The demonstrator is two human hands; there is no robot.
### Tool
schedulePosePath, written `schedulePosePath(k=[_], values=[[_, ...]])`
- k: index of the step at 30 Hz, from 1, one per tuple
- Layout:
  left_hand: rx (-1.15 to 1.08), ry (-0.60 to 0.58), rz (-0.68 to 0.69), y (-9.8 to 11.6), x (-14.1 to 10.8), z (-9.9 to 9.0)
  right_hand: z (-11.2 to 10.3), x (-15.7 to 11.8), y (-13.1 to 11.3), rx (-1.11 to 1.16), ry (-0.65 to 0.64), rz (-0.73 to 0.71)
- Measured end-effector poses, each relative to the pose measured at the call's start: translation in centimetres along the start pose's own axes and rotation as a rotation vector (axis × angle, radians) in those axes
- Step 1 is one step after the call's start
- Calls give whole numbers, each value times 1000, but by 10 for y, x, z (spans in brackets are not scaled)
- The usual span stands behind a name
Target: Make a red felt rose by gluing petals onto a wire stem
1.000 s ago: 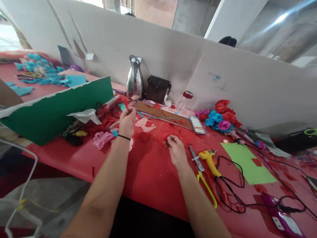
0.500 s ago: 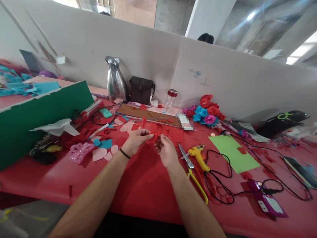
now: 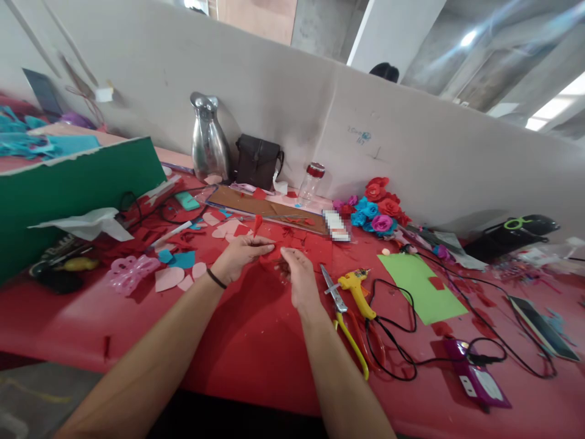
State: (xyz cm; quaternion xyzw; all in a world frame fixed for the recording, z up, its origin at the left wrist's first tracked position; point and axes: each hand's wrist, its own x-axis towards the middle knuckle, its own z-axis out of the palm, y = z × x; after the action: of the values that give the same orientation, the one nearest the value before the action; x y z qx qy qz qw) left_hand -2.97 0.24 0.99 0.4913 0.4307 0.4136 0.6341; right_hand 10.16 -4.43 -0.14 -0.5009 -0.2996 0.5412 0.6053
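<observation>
Red paper (image 3: 258,223) is held above the counter (image 3: 247,366) by the left hand (image 3: 241,257), its pointed end seen above the fingers; there the grip is narrow, pinched on the paper. The fingertips of the right hand (image 3: 299,277) are held just beside, thumb and fingers curled, but whether anything is gripped by them cannot be told. To the right, scissors (image 3: 337,297) are laid open beside a yellow glue gun (image 3: 359,294), with a green sheet (image 3: 414,292) farther over. To the left, pink paper petals (image 3: 169,279), blue paper pieces (image 3: 181,260) and a pink plastic piece (image 3: 132,274) are scattered. Behind, a brown board (image 3: 265,204) is backed by a steel jug (image 3: 209,143), a dark bag (image 3: 258,161) and a red-lidded jar (image 3: 310,188); paper flowers (image 3: 377,207) are heaped near the wall (image 3: 411,140).
</observation>
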Motion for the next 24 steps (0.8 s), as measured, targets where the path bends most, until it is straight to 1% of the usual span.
schedulePosePath(k=[2,7,11,14,16,18,22,24], values=[[22,1,7,-1,0,1,0,0,1,-26,8,-20],[8,82,62,-2,3,-1,0,1,2,-2,24,-3],[-77,160,39,-1,4,-6,-2,4,2,17,143,-41],[-89,140,43,1,4,-8,-5,7,3,28,185,-17],[-63,121,33,2,3,-7,-5,7,4,1,206,-32],[-30,95,19,2,1,-5,-4,6,5,-52,187,-65],[14,-1,10,2,0,0,-1,2,6,-123,26,-67],[30,-26,21,3,-1,0,-1,2,6,-126,10,-82]])
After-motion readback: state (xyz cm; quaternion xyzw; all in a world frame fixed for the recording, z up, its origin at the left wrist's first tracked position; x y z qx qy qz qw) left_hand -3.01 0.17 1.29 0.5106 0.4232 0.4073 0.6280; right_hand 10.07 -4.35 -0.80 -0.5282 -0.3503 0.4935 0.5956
